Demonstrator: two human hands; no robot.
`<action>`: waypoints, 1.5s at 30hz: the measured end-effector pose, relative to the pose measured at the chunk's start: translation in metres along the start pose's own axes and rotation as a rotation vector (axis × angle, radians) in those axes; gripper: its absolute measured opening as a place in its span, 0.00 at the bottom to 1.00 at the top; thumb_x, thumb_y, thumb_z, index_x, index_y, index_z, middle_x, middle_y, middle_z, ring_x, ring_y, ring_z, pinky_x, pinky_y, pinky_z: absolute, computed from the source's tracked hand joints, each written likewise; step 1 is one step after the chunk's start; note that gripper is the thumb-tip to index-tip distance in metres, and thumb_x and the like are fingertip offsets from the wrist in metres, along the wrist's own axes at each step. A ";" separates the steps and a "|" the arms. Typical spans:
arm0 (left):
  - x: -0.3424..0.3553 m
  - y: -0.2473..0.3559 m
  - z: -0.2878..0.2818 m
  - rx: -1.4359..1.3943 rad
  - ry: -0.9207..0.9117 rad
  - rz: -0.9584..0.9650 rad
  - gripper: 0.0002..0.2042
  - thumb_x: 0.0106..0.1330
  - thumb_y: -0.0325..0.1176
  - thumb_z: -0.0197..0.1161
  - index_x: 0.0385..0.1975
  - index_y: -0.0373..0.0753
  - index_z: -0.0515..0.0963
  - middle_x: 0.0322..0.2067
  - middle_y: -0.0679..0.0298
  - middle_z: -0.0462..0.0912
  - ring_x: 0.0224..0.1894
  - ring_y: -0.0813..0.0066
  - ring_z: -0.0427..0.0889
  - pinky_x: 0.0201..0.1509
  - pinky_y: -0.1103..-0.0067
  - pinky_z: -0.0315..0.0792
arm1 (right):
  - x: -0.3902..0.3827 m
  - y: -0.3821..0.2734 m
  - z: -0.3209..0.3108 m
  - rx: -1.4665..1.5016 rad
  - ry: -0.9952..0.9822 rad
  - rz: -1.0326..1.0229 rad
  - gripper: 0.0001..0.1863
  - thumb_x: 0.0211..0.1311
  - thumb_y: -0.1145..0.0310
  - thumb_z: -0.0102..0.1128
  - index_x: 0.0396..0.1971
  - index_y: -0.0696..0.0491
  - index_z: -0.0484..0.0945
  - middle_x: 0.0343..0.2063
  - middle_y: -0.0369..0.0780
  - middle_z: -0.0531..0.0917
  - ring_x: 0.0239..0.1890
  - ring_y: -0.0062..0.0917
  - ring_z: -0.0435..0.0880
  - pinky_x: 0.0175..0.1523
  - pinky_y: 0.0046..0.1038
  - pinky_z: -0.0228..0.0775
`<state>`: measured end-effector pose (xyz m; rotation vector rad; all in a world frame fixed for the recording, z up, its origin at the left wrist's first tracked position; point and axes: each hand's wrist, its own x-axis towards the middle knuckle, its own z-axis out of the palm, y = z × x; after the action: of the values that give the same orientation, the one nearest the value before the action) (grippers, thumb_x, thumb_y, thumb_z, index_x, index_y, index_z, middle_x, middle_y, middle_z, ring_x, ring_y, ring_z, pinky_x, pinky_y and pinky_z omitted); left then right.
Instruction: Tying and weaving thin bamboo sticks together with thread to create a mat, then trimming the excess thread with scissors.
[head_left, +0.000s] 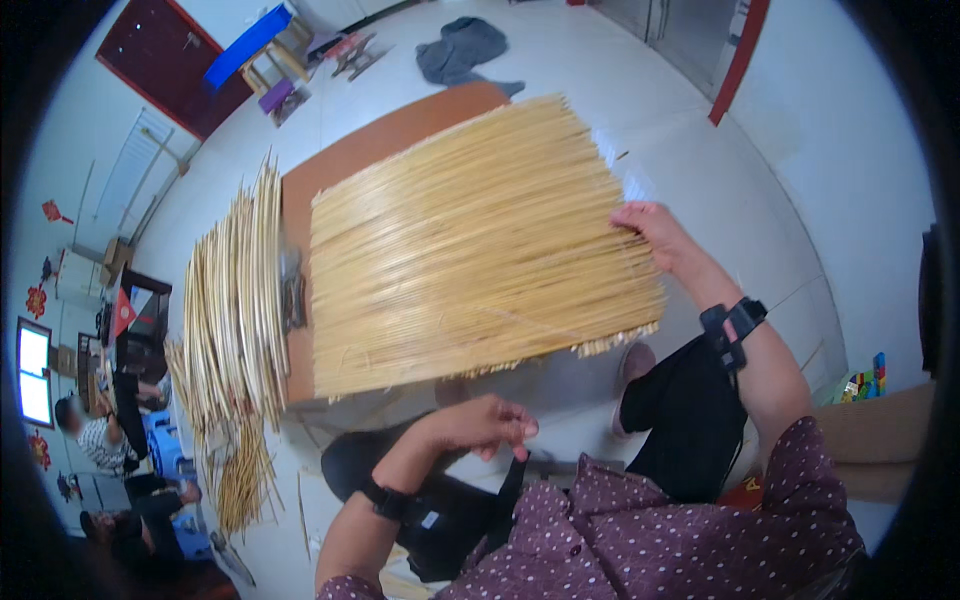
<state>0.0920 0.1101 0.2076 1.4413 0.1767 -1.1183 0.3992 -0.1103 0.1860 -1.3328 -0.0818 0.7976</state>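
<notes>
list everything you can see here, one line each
stick mat: one, pale yellow, flat on the table
table: one, brown, centre
loose sticks: a pile, pale yellow, left of the table
grey cloth: one, on the floor beyond the table
blue bench: one, far left
seated people: at least two, lower left
right hand: on the mat's right edge
left hand: fingers curled, below the mat's near edge

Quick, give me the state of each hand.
Left hand: fingers curled, pinching a dark strap.
Right hand: open, resting on the bamboo stick mat.
</notes>
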 end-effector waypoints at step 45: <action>-0.056 -0.072 0.049 -1.068 1.002 0.780 0.13 0.68 0.28 0.54 0.50 0.33 0.69 0.46 0.60 0.79 0.46 0.72 0.80 0.52 0.75 0.75 | -0.213 0.054 0.094 0.070 -0.075 0.233 0.08 0.64 0.67 0.58 0.35 0.57 0.77 0.34 0.36 0.80 0.36 0.19 0.79 0.44 0.24 0.74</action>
<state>-0.0111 0.1149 0.2076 0.7910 0.7110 0.4199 0.1712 -0.1498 0.2444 -1.2607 0.0432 1.0385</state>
